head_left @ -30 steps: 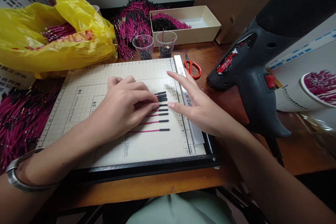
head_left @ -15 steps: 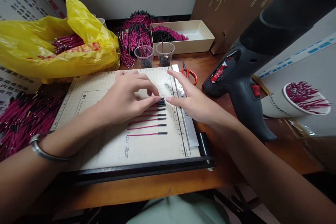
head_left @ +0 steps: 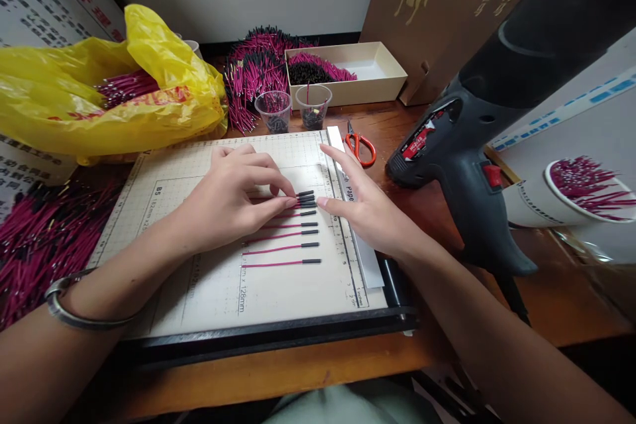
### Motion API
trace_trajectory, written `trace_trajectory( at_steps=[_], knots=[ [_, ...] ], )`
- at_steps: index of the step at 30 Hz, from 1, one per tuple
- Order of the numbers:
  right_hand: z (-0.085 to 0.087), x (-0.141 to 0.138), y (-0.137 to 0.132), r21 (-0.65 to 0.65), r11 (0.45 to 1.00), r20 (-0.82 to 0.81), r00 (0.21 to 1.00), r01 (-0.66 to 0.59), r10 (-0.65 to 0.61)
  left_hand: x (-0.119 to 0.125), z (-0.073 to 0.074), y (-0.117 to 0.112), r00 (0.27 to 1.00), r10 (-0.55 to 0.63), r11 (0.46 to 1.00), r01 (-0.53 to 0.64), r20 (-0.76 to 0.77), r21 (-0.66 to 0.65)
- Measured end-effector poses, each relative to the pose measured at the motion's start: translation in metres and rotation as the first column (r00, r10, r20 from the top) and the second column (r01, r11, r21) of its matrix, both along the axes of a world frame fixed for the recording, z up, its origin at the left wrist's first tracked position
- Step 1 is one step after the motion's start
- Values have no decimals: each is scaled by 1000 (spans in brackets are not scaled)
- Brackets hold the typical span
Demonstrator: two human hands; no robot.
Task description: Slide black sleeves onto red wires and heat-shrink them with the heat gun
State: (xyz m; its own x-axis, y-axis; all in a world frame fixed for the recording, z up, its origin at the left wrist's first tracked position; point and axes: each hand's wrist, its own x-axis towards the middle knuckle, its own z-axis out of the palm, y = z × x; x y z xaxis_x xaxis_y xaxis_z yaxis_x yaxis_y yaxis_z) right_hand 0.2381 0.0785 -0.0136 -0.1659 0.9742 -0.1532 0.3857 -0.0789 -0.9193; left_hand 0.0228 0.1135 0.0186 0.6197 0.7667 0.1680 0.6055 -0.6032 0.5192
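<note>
Several thin magenta wires with black sleeved ends (head_left: 281,248) lie in a row on a paper cutter board (head_left: 209,278). My left hand (head_left: 231,195) rests on the wires' left parts, its fingers curled and the fingertips pressing down on the upper wires near their black tips (head_left: 307,199). From the right, my right hand (head_left: 365,205) lies flat and open, with one fingertip touching the black ends. Neither hand lifts a wire off the board.
A black heat gun (head_left: 462,152) stands at the right. Red scissors (head_left: 360,142), two plastic cups (head_left: 293,109), a cardboard box (head_left: 368,73), a yellow bag (head_left: 109,93) and wire piles (head_left: 40,238) surround the board. A paper cup of wires (head_left: 581,195) is at far right.
Both hands stayed on the wire row, the fingertips shifting slightly along the upper wires' black tips. The camera view moved a little.
</note>
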Motion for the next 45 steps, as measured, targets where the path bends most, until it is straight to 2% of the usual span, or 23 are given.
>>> trace_trajectory(
  at_steps=[6,9,14,20,26,32,45],
  knots=[
    [-2,3,-2,24,999,0,1000,-26,26,-1,-2,1,997,-69,997,70,-19,38],
    [-1,2,-2,19,999,7,1000,-28,28,-1,-2,1,992,-119,986,124,-47,112],
    [1,1,-1,7,1000,13,1000,-21,21,0,-3,2,993,-94,965,110,-75,238],
    [-1,2,-1,23,1000,15,1000,-14,13,2,-1,1,993,-53,974,74,-102,214],
    [-4,4,-2,59,998,-15,1000,-13,14,3,-2,0,992,-58,981,78,-114,179],
    [-1,4,-2,45,999,8,1000,-20,20,2,-3,3,990,-49,973,77,-129,219],
    [-2,6,-2,62,997,20,999,-36,34,2,-3,-2,990,-112,977,125,-87,171]
  ],
)
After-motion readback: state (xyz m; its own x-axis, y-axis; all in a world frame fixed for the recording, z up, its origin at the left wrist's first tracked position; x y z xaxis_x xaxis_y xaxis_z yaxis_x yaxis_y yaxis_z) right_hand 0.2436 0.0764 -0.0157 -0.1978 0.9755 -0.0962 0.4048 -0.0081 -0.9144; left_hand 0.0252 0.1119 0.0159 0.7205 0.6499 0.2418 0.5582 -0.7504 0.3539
